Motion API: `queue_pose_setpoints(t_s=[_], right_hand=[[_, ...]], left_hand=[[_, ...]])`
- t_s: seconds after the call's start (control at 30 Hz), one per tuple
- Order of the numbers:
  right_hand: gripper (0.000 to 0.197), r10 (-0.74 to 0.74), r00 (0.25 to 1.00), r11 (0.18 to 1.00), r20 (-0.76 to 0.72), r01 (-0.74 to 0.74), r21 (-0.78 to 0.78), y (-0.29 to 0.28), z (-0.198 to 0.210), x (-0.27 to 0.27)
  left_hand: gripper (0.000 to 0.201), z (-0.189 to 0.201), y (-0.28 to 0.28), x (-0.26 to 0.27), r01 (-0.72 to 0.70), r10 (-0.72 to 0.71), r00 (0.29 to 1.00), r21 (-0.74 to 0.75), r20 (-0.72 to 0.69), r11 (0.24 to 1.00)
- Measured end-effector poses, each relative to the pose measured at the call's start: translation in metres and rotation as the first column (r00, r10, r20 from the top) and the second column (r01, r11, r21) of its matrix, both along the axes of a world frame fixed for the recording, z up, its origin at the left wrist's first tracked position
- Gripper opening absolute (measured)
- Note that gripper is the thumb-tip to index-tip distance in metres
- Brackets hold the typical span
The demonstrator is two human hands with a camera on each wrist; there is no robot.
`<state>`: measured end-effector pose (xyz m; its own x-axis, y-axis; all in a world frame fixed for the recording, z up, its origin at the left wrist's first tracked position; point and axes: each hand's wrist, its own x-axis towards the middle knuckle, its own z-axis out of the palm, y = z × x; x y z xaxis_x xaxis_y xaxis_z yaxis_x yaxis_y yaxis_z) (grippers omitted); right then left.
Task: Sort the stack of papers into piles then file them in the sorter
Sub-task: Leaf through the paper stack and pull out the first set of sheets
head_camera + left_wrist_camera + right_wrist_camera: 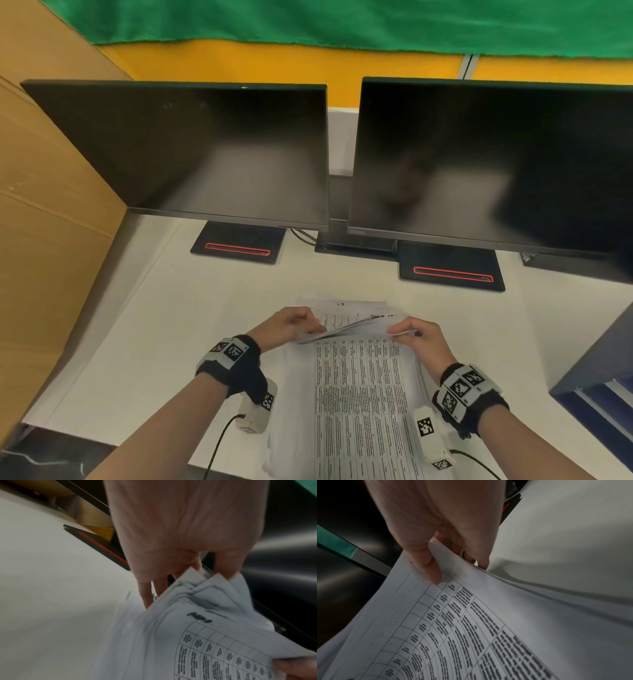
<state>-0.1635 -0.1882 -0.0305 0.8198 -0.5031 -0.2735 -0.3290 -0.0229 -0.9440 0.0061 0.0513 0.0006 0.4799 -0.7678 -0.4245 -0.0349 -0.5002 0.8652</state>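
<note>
A stack of printed papers (356, 394) with tables of text lies on the white desk (164, 342) in front of me. My left hand (291, 325) grips the far left corners of several sheets (202, 588), which fan out and lift off the stack. My right hand (419, 334) pinches the far right corner of the top sheets (447, 566), thumb on top and fingers beneath. The raised far edge (349, 325) bends up between both hands. The sorter (599, 380), a dark blue box, shows at the right edge.
Two dark monitors (205, 154) (496, 164) stand behind the papers on black bases with red lines (238, 248) (452, 274). A cardboard wall (51, 205) closes the left side. Bare desk lies to the left and right of the stack.
</note>
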Motion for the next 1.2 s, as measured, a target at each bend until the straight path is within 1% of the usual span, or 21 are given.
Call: queue_pose_setpoints(t_s=[0.03,0.07,0.1,0.13,0.17,0.23,0.3,0.37,0.43,0.5,0.53,0.6,0.7,0.77,0.83,0.97,1.07,1.13,1.17,1.2], right_hand=[[0.011,0.003,1.000,1.000,0.001,-0.003,-0.004,0.000,0.000,0.000],[0.012,0.007,1.000,1.000,0.001,-0.007,-0.006,0.001,0.001,-0.001],[0.014,0.014,1.000,1.000,0.002,-0.014,-0.006,0.001,0.002,-0.001],[0.016,0.023,1.000,1.000,0.004,-0.023,-0.007,0.001,0.002,-0.001],[0.019,0.035,0.999,0.999,0.003,-0.035,-0.014,0.001,0.003,-0.001],[0.023,0.067,0.998,0.997,0.000,-0.067,-0.038,0.000,0.002,-0.004],[0.028,0.088,0.996,0.995,0.002,-0.088,-0.052,-0.002,0.002,-0.007],[0.034,0.098,0.995,0.993,0.002,-0.098,-0.063,-0.002,0.001,-0.009],[0.038,0.104,0.995,0.992,-0.005,-0.104,-0.077,-0.002,0.001,-0.009],[0.037,0.104,0.995,0.991,-0.009,-0.105,-0.081,-0.001,0.003,-0.008],[0.035,0.104,0.995,0.991,-0.009,-0.105,-0.082,0.000,0.003,-0.007],[0.032,0.104,0.995,0.991,0.000,-0.104,-0.081,0.002,0.004,-0.006],[0.028,0.107,0.994,0.993,0.022,-0.106,-0.054,0.004,0.005,-0.004],[0.027,0.094,0.995,0.995,0.037,-0.092,-0.030,0.003,0.005,-0.002],[0.028,0.069,0.996,0.998,0.053,-0.069,-0.008,0.003,0.006,0.000],[0.027,0.027,0.997,1.000,0.069,-0.028,0.011,0.005,0.006,0.000],[0.027,-0.007,0.999,1.000,0.054,0.007,0.004,0.005,0.003,-0.001],[0.026,-0.046,0.998,0.999,0.042,0.047,-0.027,0.007,0.003,-0.002],[0.025,-0.068,0.997,0.997,0.043,0.069,-0.035,0.007,0.003,-0.002],[0.025,-0.081,0.996,0.996,0.045,0.082,-0.033,0.007,0.002,-0.002]], left_hand=[[0.031,0.001,-0.002,0.001,-0.073,0.073,0.997,0.018,0.011,0.997],[0.033,0.000,-0.004,0.003,-0.155,0.153,0.986,0.035,0.064,0.987],[0.030,-0.003,-0.007,0.006,-0.215,0.204,0.968,0.063,0.147,0.975],[0.024,-0.006,-0.009,0.009,-0.243,0.217,0.950,0.099,0.224,0.965],[0.021,-0.007,-0.011,0.011,-0.229,0.180,0.943,0.152,0.279,0.962],[0.028,-0.010,-0.017,0.016,-0.126,0.041,0.946,0.246,0.322,0.961],[0.035,-0.012,-0.022,0.019,-0.042,-0.078,0.928,0.313,0.363,0.949],[0.034,-0.013,-0.026,0.020,-0.021,-0.142,0.892,0.353,0.429,0.936],[0.027,-0.013,-0.028,0.018,-0.050,-0.170,0.818,0.363,0.549,0.930],[0.023,-0.013,-0.029,0.014,-0.074,-0.189,0.717,0.343,0.671,0.936],[0.022,-0.014,-0.028,0.011,-0.081,-0.189,0.679,0.329,0.709,0.941],[0.019,-0.016,-0.027,0.008,-0.095,-0.178,0.638,0.306,0.749,0.947],[0.012,-0.016,-0.025,0.005,-0.108,-0.149,0.596,0.263,0.789,0.959],[0.013,-0.017,-0.025,0.006,-0.084,-0.155,0.574,0.246,0.804,0.966],[0.015,-0.018,-0.025,0.007,-0.061,-0.177,0.534,0.247,0.827,0.967],[0.018,-0.013,-0.020,0.010,-0.040,-0.183,0.444,0.224,0.877,0.974],[0.014,-0.016,-0.012,0.011,-0.005,-0.147,0.344,0.158,0.927,0.987],[0.007,-0.019,-0.008,0.008,0.013,-0.068,0.349,0.068,0.935,0.998],[0.009,-0.019,-0.006,0.005,0.019,-0.021,0.392,0.015,0.920,1.000],[0.016,-0.019,-0.004,0.002,0.023,0.027,0.458,-0.042,0.889,0.999]])
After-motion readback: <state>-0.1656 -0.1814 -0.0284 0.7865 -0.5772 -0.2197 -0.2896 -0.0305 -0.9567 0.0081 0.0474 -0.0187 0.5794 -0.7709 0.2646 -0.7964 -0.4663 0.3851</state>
